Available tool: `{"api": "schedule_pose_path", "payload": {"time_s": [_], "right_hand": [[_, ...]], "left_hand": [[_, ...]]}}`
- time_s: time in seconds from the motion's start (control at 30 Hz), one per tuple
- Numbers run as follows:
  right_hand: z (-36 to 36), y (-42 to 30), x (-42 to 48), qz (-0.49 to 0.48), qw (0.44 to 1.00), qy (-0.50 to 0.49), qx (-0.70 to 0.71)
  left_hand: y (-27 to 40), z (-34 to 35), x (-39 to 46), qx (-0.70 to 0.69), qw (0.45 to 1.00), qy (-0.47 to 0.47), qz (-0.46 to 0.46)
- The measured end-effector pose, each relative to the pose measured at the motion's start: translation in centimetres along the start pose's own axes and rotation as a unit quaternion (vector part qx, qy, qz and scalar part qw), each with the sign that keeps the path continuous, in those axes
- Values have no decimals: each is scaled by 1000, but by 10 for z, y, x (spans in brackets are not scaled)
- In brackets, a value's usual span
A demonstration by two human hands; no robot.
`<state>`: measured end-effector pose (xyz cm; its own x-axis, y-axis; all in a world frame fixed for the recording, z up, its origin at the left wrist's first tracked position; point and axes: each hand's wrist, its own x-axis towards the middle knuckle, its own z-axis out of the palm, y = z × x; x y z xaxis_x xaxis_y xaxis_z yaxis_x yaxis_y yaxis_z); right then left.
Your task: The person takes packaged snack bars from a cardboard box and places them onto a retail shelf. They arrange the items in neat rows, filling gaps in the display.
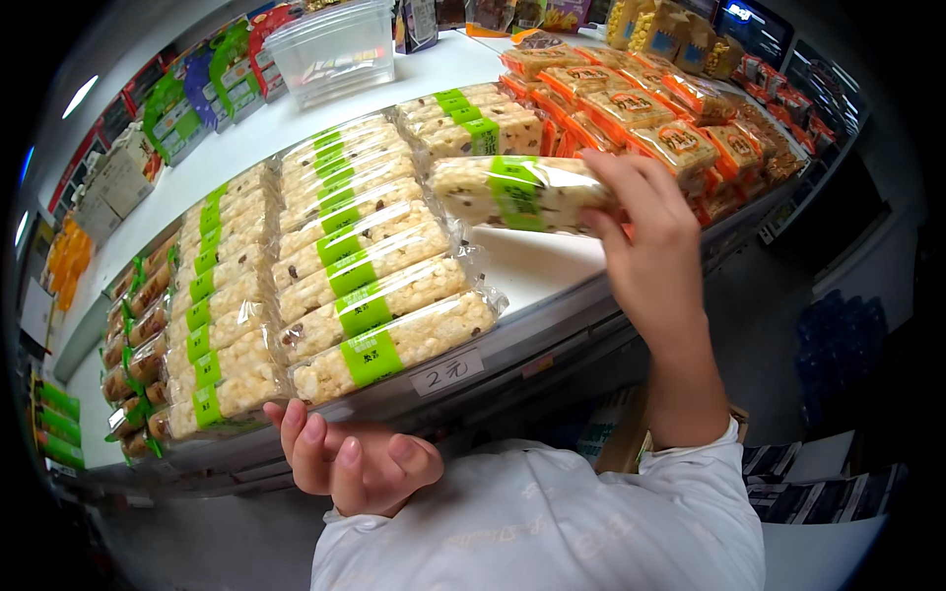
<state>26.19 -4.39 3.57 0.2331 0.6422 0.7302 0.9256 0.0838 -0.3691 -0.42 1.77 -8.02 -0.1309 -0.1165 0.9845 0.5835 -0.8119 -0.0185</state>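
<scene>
My right hand (650,229) grips one end of a wrapped puffed-rice bar (517,193) with a green band, holding it above a bare white patch of the display shelf (547,262). Left of it, rows of similar wrapped bars (369,295) lie side by side, a further stack (473,122) behind. Palm up with fingers curled and apart, my left hand (362,462) is empty, just in front of the shelf's front edge, below the nearest bars.
Orange-wrapped snack packs (628,111) are piled at the right. A clear plastic bin (332,55) stands at the back. Brown bars in green-edged wrappers (140,354) lie at the left. A handwritten price tag (447,371) is on the front edge. Blue bottles (839,347) stand low at the right.
</scene>
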Motion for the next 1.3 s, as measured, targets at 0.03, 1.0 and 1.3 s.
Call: {"api": "schedule_pose_path", "payload": {"time_s": [0.03,1.0,1.3], "right_hand": [[9,1,7,11,1000,-10,7],[69,27,25,-35,970,-235,-53],[-13,30,-33,-97,967,-192,137]], "left_hand": [[-2,1,0,1,1000,-3,-8],[2,-20,-7,26,986,-155,-60],[41,7,-25,-72,997,8,17]]}}
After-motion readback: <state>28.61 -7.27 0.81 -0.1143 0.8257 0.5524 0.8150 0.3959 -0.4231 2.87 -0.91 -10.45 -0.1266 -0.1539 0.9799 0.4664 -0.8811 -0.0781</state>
